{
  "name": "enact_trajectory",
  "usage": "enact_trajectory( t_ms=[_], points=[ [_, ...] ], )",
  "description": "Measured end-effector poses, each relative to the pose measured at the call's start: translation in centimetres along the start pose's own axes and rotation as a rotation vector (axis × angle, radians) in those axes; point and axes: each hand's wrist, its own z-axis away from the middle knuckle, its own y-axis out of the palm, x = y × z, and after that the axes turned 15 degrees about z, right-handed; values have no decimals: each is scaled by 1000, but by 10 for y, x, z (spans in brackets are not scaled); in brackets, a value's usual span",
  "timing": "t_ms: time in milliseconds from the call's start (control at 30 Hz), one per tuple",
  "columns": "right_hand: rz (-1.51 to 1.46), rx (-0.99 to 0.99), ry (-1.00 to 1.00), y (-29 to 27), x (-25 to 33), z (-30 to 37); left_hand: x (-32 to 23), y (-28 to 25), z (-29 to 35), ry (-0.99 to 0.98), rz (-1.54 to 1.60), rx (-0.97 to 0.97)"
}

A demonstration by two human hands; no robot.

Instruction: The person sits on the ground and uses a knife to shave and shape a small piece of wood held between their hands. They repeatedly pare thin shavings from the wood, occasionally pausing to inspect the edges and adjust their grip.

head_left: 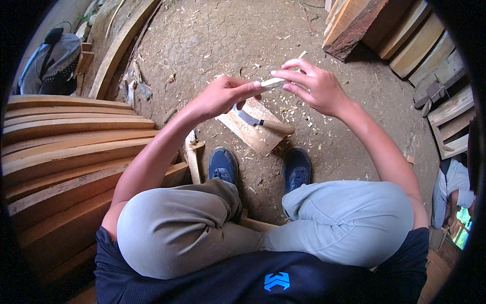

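Between my two hands I hold a short, pale strip of wood (272,84) out in front of my knees. My left hand (226,95) pinches its left end between thumb and fingers. At its right end, my right hand (312,87) has thumb and fingertips closed on it. Below them a wooden block (244,133) lies on the ground between my shoes. Across that block rests a knife with a curved blade and a wooden handle (278,126); part of its blade end is near my left hand.
Wood shavings (304,119) are scattered over the dirt floor (202,40). Stacked planks (76,137) rise close on my left. Thick timbers (354,25) stand at the far right, with a wooden frame (453,121) nearer. Another person (450,190) is at the right edge.
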Motion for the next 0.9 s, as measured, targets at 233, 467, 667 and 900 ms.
enact_trajectory(
  t_ms=[233,467,667,900],
  points=[
    [374,-193,-201,0,3,-1,2,5,-2,47,44,14],
    [367,-17,-170,10,0,3,10,-4,-9,98,-29,13],
    [195,-63,-104,-1,5,0,15,-38,-12,189,-167,6],
    [-2,-158,9,-13,15,-8,7,-46,-3,250,-91,41]
  ],
)
